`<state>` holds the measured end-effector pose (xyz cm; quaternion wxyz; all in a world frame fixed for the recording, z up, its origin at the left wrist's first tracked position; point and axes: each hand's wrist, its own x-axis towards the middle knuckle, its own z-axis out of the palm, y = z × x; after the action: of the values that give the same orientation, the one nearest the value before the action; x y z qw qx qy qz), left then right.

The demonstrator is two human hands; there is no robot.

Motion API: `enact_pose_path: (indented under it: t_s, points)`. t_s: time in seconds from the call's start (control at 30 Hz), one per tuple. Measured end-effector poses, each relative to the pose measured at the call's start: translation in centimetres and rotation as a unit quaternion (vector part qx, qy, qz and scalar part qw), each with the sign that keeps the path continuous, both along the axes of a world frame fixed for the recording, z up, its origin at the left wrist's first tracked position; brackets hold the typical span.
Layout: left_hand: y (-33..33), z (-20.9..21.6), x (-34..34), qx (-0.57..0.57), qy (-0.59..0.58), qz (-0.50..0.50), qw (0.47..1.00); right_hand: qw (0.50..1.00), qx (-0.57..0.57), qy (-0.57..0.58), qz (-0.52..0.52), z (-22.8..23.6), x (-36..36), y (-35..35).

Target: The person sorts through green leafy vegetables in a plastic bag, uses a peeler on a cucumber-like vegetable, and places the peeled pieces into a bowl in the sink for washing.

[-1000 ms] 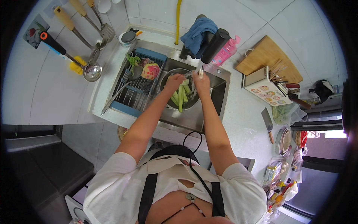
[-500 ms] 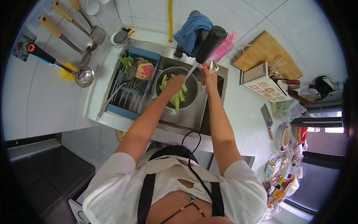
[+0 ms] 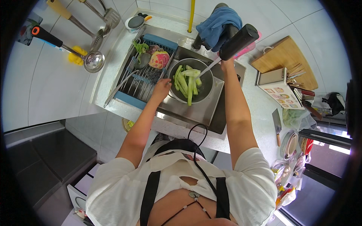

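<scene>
A round metal bowl (image 3: 206, 94) sits in the sink (image 3: 188, 113), with several pale green peeled stalks (image 3: 183, 82) in it. Water streams into it from the black tap (image 3: 239, 41). My left hand (image 3: 162, 89) is at the bowl's left rim, its fingers curled closed around the edge. Behind the tap head, my right hand (image 3: 227, 66) reaches toward the back right of the sink; its fingers are mostly hidden, and what they hold or touch does not show. A blue cloth (image 3: 218, 28) hangs over the tap, and a pink bottle (image 3: 246, 49) stands behind it.
A blue drying rack (image 3: 128, 101) left of the bowl carries a ladle (image 3: 143, 60), greens and a pink-yellow item. A cleaver (image 3: 277, 124) lies on the right counter near a cutting board (image 3: 290, 64) and utensil holder (image 3: 279, 88). Utensils hang on the left wall.
My left hand has left the stalks and moved left to the bowl's rim. The right hand has gone farther back behind the tap; the white-tipped tool seen there is now hidden. The view has shifted.
</scene>
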<state>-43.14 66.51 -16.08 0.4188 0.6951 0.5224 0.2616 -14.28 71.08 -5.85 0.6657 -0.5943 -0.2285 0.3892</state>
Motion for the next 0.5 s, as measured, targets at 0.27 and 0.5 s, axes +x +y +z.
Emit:
enact_pose_path:
  t_s: [0.27, 0.5]
  points:
    - [-0.1, -0.1, 0.6, -0.056, -0.039, -0.015, 0.998, 0.997, -0.057, 0.025, 0.035, -1.9, 1.6, -0.2]
    - [-0.3, 2.0, 1.1, -0.046, -0.026, -0.021, 0.998, 1.000, -0.003, 0.009, 0.021, -2.2, 1.9, 0.2]
